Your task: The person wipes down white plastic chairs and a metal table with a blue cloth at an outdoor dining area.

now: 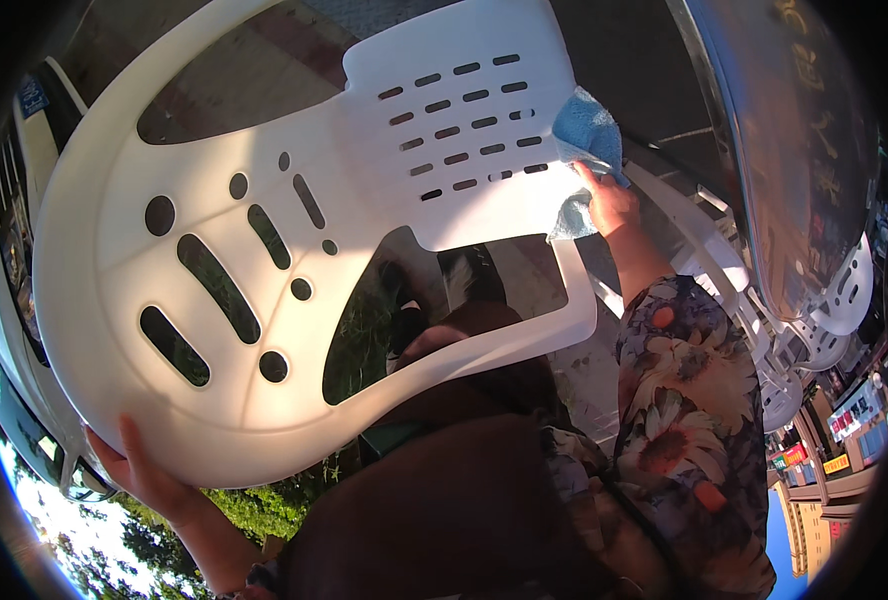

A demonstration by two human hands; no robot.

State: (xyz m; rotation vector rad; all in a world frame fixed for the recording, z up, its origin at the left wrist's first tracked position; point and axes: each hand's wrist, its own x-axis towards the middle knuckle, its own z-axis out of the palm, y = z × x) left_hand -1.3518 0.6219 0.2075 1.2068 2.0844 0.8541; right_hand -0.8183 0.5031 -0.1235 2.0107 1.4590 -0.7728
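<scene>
A white plastic armchair [354,150] fills the middle of the view, its back towards the left and its slotted seat towards the right. My left hand [143,472] grips the rim of the chair's back at the lower left; the fingers behind the rim are partly hidden. At the seat's right-hand edge, my right hand [610,201] presses a light-blue cloth [586,131] against the plastic. Part of that cloth hangs below the fingers, beside the armrest's support. Sunlight falls across the backrest and one corner of the seat.
A dark, glossy panel bearing writing [804,150] stands close on the right. Behind it are several more white plastic chairs [811,337]. A parked vehicle [20,225] is at the far left. Green foliage [256,510] shows below the chair's back, and paving [594,382] lies beneath the armrest.
</scene>
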